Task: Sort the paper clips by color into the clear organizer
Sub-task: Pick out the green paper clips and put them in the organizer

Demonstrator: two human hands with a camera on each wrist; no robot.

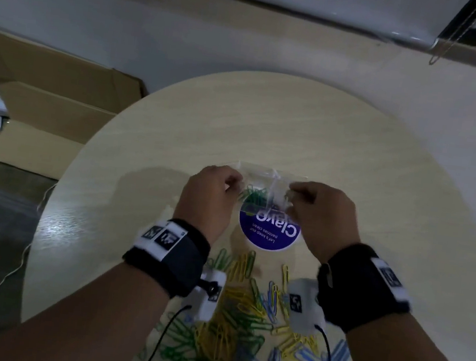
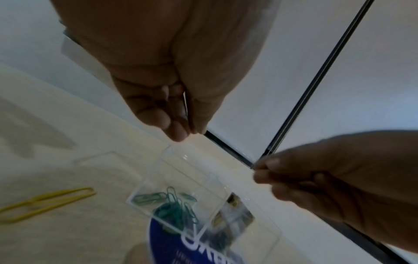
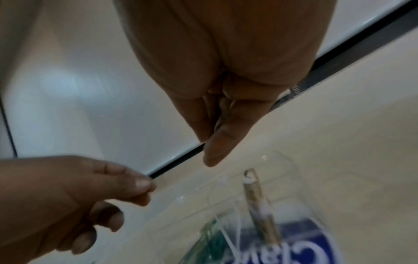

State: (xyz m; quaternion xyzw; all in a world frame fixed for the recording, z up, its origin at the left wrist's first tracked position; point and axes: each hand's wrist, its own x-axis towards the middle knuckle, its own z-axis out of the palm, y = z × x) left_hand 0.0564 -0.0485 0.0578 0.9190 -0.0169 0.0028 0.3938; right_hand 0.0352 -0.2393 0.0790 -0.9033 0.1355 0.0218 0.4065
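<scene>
both hands hover over the clear organizer point(image 1: 270, 178) at 12 o'clock on the tabletop point(image 1: 267, 124), left hand point(image 1: 210, 198) grip and right hand point(image 1: 322, 214) grip curled, fingertips pressed together; whether either pinches a clip i cannot tell.

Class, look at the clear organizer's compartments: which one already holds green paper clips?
The compartment under the left hand of the clear organizer: green paper clips are heaped there. The far compartments look bare; the one beside it holds something unclear, not green.

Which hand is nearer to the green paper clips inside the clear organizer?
Left. The left hand hovers right beside the green paper clips, at the left edge of the clear plastic organizer; the right hand is over its right side, beyond the divider.
</scene>
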